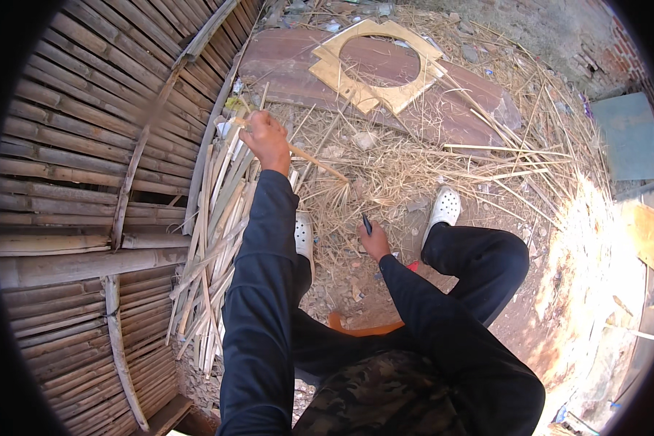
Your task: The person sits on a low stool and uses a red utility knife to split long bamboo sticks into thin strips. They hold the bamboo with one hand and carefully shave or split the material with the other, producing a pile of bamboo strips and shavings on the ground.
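Note:
My left hand (pixel 267 142) reaches out ahead to the left, its fingers closed around a thin bamboo stick (pixel 318 163). The stick slants down to the right from the fist, and its lower end is over the straw-like shavings (pixel 385 182). Between my feet, my right hand (pixel 374 242) is closed on a small tool with a dark handle (pixel 367 224). Its blade or working end cannot be made out. Beside my left arm lies a pile of split bamboo strips (pixel 209 269), partly hidden by the sleeve.
A bamboo-slat wall (pixel 80 167) rises on the left. Farther out lies a brown board (pixel 283 62) carrying a yellowish panel with a round hole (pixel 327 76). Loose strips (pixel 509 152) spread to the right. My white clogs (pixel 445 208) flank the shavings. A grey-green panel (pixel 628 134) stands at far right.

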Demonstrator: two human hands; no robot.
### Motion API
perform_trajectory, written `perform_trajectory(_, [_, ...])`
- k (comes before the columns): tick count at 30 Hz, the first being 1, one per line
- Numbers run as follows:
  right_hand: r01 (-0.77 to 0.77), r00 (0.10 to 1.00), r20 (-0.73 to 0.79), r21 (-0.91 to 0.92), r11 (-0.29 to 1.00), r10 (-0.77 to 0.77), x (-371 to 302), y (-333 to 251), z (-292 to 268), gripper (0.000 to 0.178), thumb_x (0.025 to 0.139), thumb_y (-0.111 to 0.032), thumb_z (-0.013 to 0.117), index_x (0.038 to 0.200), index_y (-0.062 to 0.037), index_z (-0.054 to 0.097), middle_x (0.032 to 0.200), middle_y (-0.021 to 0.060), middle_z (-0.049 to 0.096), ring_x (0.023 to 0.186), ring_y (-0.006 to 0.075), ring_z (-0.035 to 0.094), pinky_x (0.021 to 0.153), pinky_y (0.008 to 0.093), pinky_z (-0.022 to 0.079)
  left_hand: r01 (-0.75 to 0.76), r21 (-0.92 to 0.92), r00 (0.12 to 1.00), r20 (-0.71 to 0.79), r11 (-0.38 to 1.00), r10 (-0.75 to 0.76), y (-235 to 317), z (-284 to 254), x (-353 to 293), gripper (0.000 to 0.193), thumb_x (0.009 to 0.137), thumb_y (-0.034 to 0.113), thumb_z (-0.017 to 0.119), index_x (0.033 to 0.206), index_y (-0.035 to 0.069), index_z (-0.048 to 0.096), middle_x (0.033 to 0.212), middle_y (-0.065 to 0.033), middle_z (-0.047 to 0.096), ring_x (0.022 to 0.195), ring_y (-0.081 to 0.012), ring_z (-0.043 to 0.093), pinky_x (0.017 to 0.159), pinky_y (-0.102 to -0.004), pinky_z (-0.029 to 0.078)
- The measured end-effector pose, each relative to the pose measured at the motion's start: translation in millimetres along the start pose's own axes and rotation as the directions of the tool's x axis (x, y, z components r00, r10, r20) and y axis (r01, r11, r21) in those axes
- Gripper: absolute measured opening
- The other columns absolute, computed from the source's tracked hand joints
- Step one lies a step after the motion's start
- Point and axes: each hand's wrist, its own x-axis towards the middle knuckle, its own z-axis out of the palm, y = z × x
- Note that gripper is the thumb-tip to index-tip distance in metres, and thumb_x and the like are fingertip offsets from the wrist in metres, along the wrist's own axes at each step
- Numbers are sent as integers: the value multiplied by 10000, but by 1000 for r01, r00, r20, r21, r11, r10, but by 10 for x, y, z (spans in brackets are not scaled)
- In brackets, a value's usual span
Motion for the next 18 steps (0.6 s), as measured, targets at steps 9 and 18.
perform_trajectory(9, [100,982,-177,176,979,-69,-146,-687,-403,356,916,-335,517,969,15,547,781,267,628,759,469,607,682,528,468,12,-129,997,81,992,-1,-196,-143,91,185,852,138,553,924,53,405,693,-62,436,503,-161,434,449,-306,354])
perform_trajectory(18, [-111,993,19,-149,983,115,-334,98,-159,361,943,-347,500,958,11,545,776,278,626,789,438,634,695,519,470,-34,-23,992,119,999,36,-811,-412,365,170,846,55,602,995,17,530,961,-131,501,828,-218,514,628,-320,451])
